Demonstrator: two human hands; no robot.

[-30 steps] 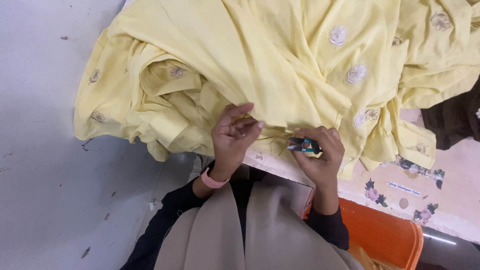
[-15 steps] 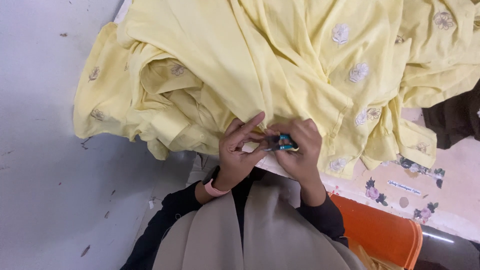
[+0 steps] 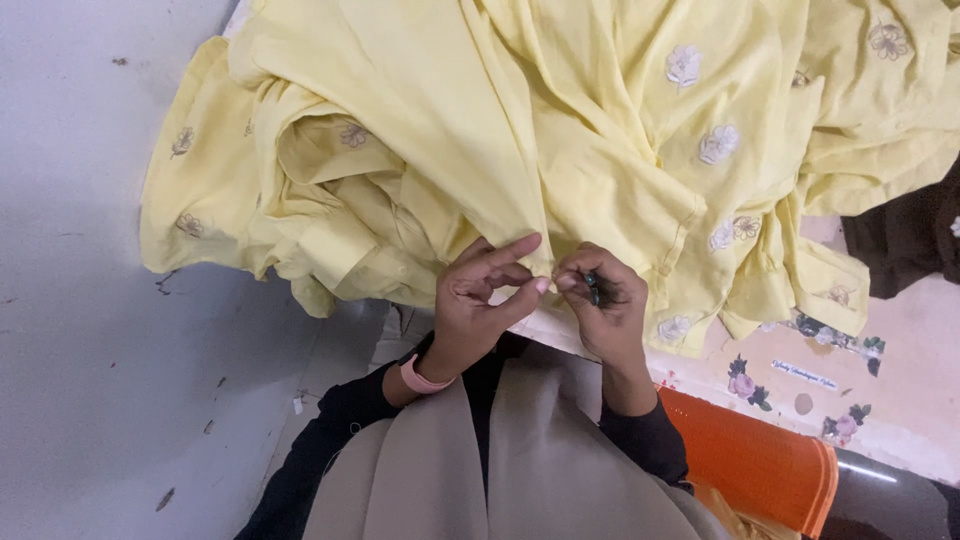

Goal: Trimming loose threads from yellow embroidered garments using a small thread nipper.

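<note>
A large pile of pale yellow cloth [image 3: 520, 130] with embroidered white flowers lies spread in front of me. My left hand [image 3: 480, 300] pinches a fold at the cloth's near edge between thumb and forefinger. Close beside it, my right hand [image 3: 605, 300] is closed around a small dark green tool [image 3: 592, 286], its tip touching the same edge. The two hands nearly meet. Most of the tool is hidden inside the fingers, so I cannot tell its kind. A pink band sits on my left wrist.
A grey floor [image 3: 90, 330] lies to the left. A floral-printed surface [image 3: 800, 375] shows under the cloth at the right. An orange seat [image 3: 750, 460] is at lower right, and dark brown cloth [image 3: 910, 235] at the right edge.
My right hand has moved left with the tool and now meets my left hand at the cloth's edge. The left hand's fingers have shifted their pinch on the fold.
</note>
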